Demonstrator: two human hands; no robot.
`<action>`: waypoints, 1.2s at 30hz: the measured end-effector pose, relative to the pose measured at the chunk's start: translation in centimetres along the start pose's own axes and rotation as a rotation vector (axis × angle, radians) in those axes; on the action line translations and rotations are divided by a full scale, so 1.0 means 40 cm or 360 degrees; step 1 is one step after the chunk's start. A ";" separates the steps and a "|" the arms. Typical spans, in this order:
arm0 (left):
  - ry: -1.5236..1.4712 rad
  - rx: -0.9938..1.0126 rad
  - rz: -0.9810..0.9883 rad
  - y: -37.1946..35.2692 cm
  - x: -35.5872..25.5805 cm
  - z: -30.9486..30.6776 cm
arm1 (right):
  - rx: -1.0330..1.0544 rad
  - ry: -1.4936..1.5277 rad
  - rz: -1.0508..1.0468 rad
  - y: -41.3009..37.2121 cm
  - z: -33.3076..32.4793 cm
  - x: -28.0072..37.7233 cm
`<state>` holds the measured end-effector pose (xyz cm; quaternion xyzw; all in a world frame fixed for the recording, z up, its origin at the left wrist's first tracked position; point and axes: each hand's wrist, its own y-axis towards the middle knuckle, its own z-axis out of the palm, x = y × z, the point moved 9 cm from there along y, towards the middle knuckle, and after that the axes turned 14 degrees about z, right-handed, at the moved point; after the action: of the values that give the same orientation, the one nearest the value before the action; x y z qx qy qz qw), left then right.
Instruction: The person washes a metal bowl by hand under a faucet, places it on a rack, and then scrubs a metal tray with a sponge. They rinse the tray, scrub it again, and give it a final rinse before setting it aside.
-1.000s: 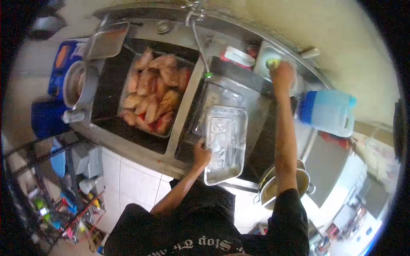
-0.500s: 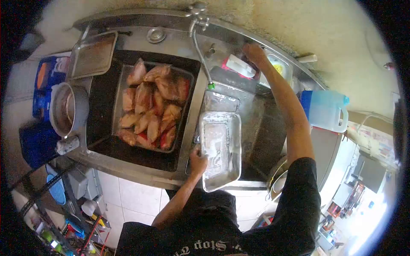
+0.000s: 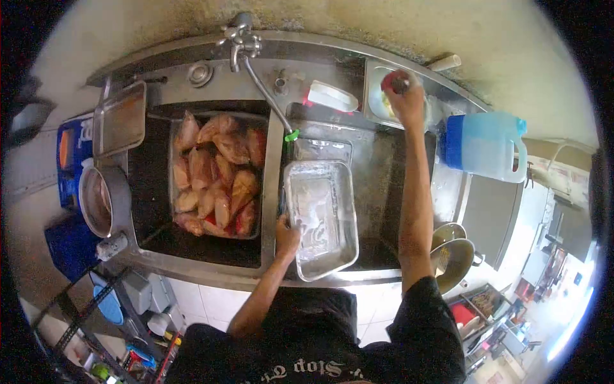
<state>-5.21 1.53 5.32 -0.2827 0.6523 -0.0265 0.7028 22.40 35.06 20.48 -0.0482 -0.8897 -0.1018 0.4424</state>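
Observation:
My left hand (image 3: 288,238) is closed on the left rim of a deep rectangular metal pan (image 3: 350,221), wet and soapy inside, tilted over the right sink basin. A second wet, clear-looking container (image 3: 325,148) lies partly behind it. At the back right, my right hand (image 3: 409,105) has its fingers closed around a small red and dark object (image 3: 389,79) whose kind I cannot make out. This hand is above a small metal tray (image 3: 373,96) with something yellowish in it. Left of that tray lies a white block-like item with a pink edge (image 3: 332,96).
Several bagged raw meat pieces (image 3: 217,169) fill a clear tub in the left basin. A tap (image 3: 243,48) with a green-ended hose (image 3: 291,136) hangs between the basins. A blue jug (image 3: 486,146) stands right; a pot (image 3: 102,198) and metal tray (image 3: 120,121) stand left.
My right hand has moved from behind the small tray to above it, and a red and dark object now shows in its fingers. My left hand keeps its hold on the pan. The view has shifted.

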 end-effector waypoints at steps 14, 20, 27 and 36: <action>0.0239 0.0136 0.0160 -0.008 0.042 0.013 | 0.0395 0.0621 -0.0322 -0.004 0.476 0.393; 0.0018 0.0147 0.0029 -0.023 0.005 -0.005 | 0.0656 0.0767 -0.0016 0.039 0.614 0.341; 0.0179 0.0276 -0.0034 -0.021 0.010 -0.022 | 0.0399 0.0244 -0.0050 0.027 0.538 0.406; 0.0357 0.0221 0.0040 -0.054 -0.099 -0.028 | 0.0489 0.0650 -0.0431 0.054 0.552 0.422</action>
<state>-6.12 0.93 9.83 -0.2205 0.7269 -0.0943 0.6435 -4.59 42.03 21.24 0.1601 -0.7855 -0.0316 0.5969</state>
